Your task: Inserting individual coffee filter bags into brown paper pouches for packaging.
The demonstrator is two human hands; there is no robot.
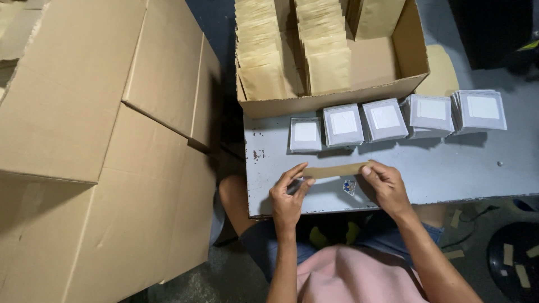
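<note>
On the scuffed grey metal table (449,174), left hand (287,197) and right hand (386,188) each grip a flat brown paper envelope (337,170) by its ends.

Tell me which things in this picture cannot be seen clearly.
- Brown strip, head view: held edge-on; its faces are hidden, its ends covered by left hand and right hand.
- Small sticker on table: too small.
- Open box: far end cut off by top edge.
</note>
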